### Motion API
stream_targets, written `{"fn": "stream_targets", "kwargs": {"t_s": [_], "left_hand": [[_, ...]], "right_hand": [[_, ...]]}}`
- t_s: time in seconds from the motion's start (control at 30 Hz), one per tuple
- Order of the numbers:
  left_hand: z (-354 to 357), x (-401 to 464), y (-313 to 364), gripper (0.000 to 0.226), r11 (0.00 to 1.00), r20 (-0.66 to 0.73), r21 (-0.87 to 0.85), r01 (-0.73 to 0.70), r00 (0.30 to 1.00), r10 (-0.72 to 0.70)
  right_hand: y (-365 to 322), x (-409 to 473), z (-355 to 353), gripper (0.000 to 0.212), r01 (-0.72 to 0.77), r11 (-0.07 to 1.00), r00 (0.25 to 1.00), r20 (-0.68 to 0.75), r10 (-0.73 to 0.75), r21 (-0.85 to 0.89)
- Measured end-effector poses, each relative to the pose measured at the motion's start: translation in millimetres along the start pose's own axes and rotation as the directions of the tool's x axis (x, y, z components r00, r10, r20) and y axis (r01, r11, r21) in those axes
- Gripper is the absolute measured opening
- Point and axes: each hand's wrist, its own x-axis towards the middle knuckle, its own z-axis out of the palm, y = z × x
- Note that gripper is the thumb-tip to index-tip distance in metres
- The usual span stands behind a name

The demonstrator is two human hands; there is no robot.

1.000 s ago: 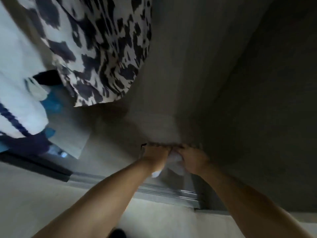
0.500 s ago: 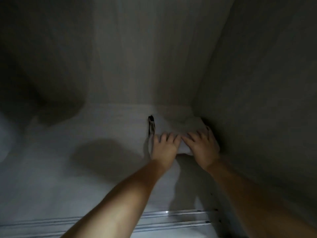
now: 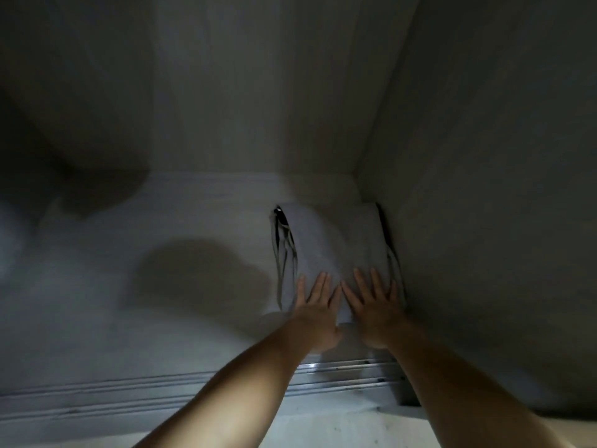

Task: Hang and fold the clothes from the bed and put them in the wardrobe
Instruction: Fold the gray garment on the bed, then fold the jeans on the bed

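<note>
A folded white garment with dark trim along both side edges lies on the wardrobe floor, pushed into the right back corner. My left hand lies flat on the garment's near left part, fingers straight and spread. Beside it, my right hand presses flat on the near right part, close to the wardrobe's right wall. The two index fingers almost touch. Both forearms reach in from the bottom of the view.
The wardrobe's back wall rises behind the garment. A metal sliding-door track runs along the front edge of the floor. A dark shadow falls on the floor left of the garment. The interior is dim.
My view dropped from hanging patterned clothes into the wardrobe bottom. The garment went from gripped in both hands to lying on the floor, and my fingers have straightened flat on it.
</note>
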Motion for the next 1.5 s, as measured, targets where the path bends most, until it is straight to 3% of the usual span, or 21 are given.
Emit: {"fn": "stream_targets", "kwargs": {"t_s": [0.07,0.17,0.27,0.47,0.77,0.97,1.17,1.3,1.5], "left_hand": [[-38,-12,-7,0.074,0.996,-0.009,-0.088,0.000,1.000,-0.001],[-127,-49,-20,0.056,0.991,-0.112,-0.137,0.003,0.994,-0.018],[-228,-95,-25,0.045,0.977,-0.190,-0.211,0.016,0.980,-0.057],[-405,-186,-20,0.031,0.983,-0.303,-0.177,0.039,0.948,-0.092],[-589,-331,5,0.026,0.973,-0.267,-0.232,0.003,0.961,-0.066],[-651,-390,19,0.031,0.992,-0.302,-0.119,-0.030,0.953,-0.007],[-635,-436,67,0.030,0.969,-0.247,0.109,-0.221,0.938,0.242],[-637,-451,124,0.031,0.886,-0.189,0.217,-0.409,0.873,0.449],[-627,-467,253,0.028,0.733,-0.145,0.284,-0.619,0.728,0.671]], "right_hand": [[6,-11,-41,0.066,0.021,1.000,0.997,0.072,-0.022,0.010],[17,-48,-127,0.048,0.039,0.989,0.998,0.051,-0.046,0.145],[27,-101,-226,0.045,0.064,0.990,0.998,-0.005,-0.064,0.123],[47,-211,-386,0.047,0.027,0.985,0.997,-0.072,-0.014,0.170],[73,-375,-537,0.052,0.068,0.962,0.968,-0.251,0.001,0.264],[75,-446,-560,0.049,0.034,0.953,0.934,-0.350,0.077,0.302],[66,-527,-510,0.049,-0.116,0.928,0.962,-0.192,0.193,0.353],[92,-591,-476,0.049,-0.253,0.890,0.940,-0.122,0.319,0.379],[145,-706,-407,0.046,-0.504,0.698,0.821,0.031,0.570,0.509]]}}
